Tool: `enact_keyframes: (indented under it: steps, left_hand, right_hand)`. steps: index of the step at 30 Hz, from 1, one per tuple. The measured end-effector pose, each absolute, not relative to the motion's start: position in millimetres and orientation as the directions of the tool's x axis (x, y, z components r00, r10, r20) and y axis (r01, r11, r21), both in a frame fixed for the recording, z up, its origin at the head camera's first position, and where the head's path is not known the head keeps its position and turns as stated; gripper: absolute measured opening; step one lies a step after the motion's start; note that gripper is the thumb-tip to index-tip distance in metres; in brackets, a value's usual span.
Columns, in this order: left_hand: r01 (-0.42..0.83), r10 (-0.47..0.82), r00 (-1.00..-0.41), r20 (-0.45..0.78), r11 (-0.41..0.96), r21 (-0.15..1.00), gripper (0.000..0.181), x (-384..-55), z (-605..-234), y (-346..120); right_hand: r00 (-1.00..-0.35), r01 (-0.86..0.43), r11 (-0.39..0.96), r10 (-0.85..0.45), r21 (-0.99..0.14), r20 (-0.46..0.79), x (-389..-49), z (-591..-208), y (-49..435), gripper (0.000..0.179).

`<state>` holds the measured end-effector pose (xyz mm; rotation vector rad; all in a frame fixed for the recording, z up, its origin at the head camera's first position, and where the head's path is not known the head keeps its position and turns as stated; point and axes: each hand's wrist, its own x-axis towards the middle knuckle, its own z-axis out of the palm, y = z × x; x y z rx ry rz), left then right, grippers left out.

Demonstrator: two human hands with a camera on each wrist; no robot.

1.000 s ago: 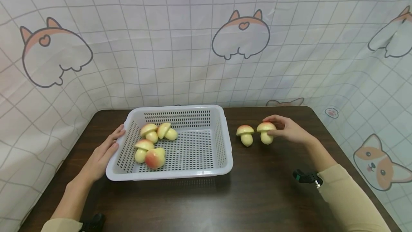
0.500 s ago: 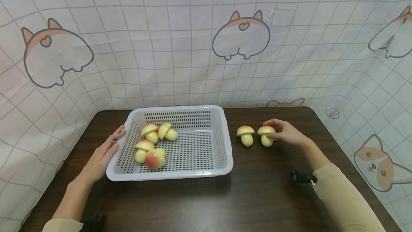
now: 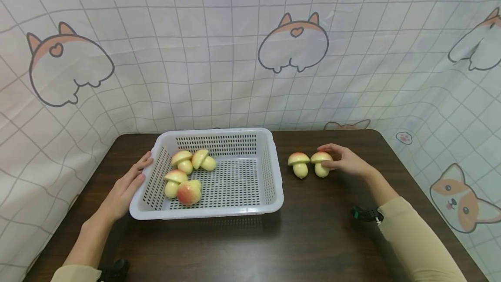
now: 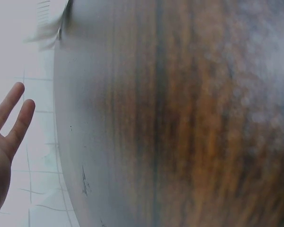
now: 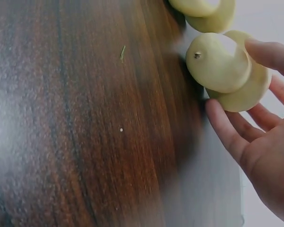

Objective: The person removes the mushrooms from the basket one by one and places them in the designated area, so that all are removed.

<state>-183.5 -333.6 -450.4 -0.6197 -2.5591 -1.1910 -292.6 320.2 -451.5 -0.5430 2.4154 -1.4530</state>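
Note:
In the head view my right hand (image 3: 346, 160) holds a toy mushroom (image 3: 322, 165) by its red-topped yellow cap, down at the table. The right wrist view shows my thumb and fingers on either side of this toy mushroom (image 5: 220, 64), its pale stem end towards the camera. A second toy mushroom (image 3: 299, 166) lies just to its left. My left hand (image 3: 124, 190) rests with extended fingers against the left side of a white perforated basket (image 3: 275, 193). Several similar toy mushrooms (image 3: 188, 193) lie in the basket's left half.
The dark wooden table (image 3: 235, 251) ends at a back edge close to a cloth backdrop (image 3: 235, 55) printed with a grid and corgis. Table surface shows in front of the basket and to its right. Bits of debris (image 5: 122, 53) lie on the wood.
My right hand has shifted the held toy mushroom slightly left, closer to the one beside it. The left hand and the basket have stayed in place.

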Motion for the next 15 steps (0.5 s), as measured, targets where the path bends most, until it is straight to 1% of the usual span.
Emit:
enact_keyframes:
  steps: [8,15]
  left_hand:
    - [0.471,0.265,-0.881,0.393,0.584,0.661,0.048,-183.2,-449.8,-333.4]
    - [0.472,0.266,-0.880,0.394,0.577,0.666,0.048,-183.5,-451.2,-334.0]
  right_hand:
    - [-0.903,-0.174,0.463,-0.427,-0.869,-0.047,-292.0,-451.6,323.8,0.057]
    - [-0.905,-0.210,0.500,-0.425,-0.840,-0.026,-293.2,-453.1,321.4,0.054]
